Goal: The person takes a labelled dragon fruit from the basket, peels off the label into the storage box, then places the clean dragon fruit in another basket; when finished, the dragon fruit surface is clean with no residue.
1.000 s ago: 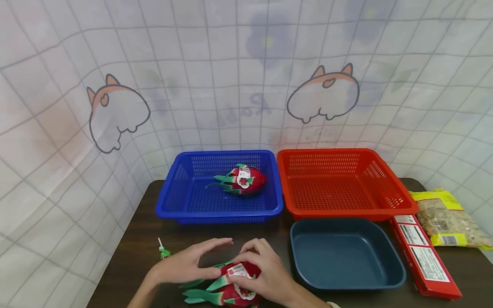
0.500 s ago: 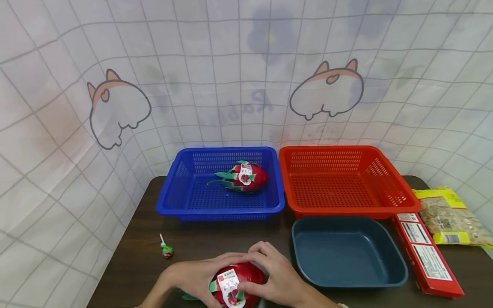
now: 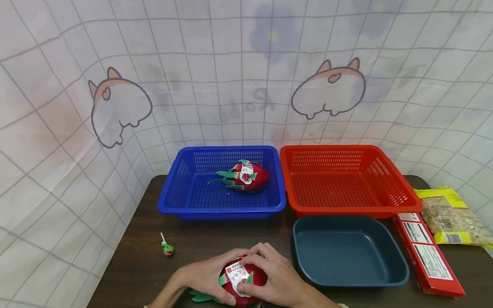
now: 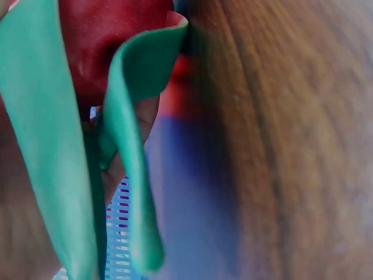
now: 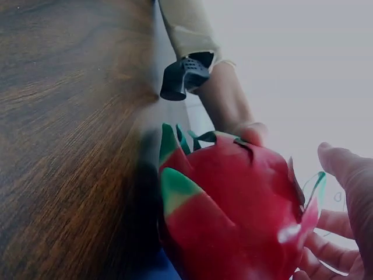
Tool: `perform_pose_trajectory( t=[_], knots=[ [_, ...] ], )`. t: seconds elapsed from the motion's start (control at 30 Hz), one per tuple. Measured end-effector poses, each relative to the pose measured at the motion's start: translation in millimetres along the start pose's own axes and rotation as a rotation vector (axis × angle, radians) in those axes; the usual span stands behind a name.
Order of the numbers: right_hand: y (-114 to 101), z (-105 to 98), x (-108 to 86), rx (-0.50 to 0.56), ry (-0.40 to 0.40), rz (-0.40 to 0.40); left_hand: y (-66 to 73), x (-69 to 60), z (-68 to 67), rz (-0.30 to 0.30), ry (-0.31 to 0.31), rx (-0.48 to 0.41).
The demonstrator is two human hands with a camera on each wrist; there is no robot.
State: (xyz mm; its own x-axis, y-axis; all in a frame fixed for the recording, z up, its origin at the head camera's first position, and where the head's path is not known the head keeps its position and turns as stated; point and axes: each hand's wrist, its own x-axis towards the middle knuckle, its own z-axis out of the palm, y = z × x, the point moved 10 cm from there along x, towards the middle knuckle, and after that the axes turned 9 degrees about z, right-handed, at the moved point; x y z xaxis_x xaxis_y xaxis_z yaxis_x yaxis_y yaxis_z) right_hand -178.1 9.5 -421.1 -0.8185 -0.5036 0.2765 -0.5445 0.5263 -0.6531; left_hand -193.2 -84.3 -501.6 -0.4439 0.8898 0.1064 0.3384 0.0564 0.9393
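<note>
A red dragon fruit [image 3: 259, 278] with green-tipped scales and a white sticker lies between both hands at the front of the table. My left hand [image 3: 208, 273] grips its leafy side, thumb along the near face. My right hand [image 3: 280, 278] curls its fingers round the other side, its thumb by the sticker. Close up in the left wrist view are long green leaves [image 4: 41, 134]. The right wrist view shows the fruit's rounded red body [image 5: 233, 198] beside the tabletop. Whether it touches the wood, I cannot tell. Another dragon fruit [image 3: 258, 176] lies in the blue basket [image 3: 221, 210].
A red basket [image 3: 346, 209] stands beside the blue one. In front of it is a dark blue tray [image 3: 346, 256]. A red box [image 3: 431, 261] and a yellow-ended bag [image 3: 448, 218] lie at the right. A green-wrapped lollipop [image 3: 167, 249] lies at the left.
My left hand has come from hovering with spread fingers to gripping the dragon fruit. The fruit's sticker has turned and shifted between the hands. The lollipop has come fully into sight.
</note>
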Motion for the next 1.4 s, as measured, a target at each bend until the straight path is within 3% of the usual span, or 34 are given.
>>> perform_pose_trajectory(
  t=[0.17, 0.57, 0.8, 1.07, 1.2, 1.4],
  knots=[
    [4, 2, 2.2, -0.031, -0.011, 0.040, -2.1, 0.6, -0.5, -0.016, -0.007, -0.031],
    [-2, 4, 8.0, -0.070, 0.015, 0.029, 7.3, 3.9, 0.8, 0.010, -0.017, 0.041],
    [-1, 10, 12.4, -0.076, -0.047, 0.084, 9.3, 3.5, -0.7, 0.003, -0.015, 0.089],
    [-2, 11, 10.6, -0.065, -0.030, 0.070, 8.8, 3.1, 0.2, -0.010, -0.009, 0.145],
    [0, 11, 10.0, -0.012, -0.013, 0.092, 6.3, 1.6, 2.1, -0.030, -0.015, 0.112],
    [1, 9, 10.9, 0.040, 0.022, 0.094, 9.6, 2.7, 5.2, -0.003, -0.032, 0.043]
  ],
)
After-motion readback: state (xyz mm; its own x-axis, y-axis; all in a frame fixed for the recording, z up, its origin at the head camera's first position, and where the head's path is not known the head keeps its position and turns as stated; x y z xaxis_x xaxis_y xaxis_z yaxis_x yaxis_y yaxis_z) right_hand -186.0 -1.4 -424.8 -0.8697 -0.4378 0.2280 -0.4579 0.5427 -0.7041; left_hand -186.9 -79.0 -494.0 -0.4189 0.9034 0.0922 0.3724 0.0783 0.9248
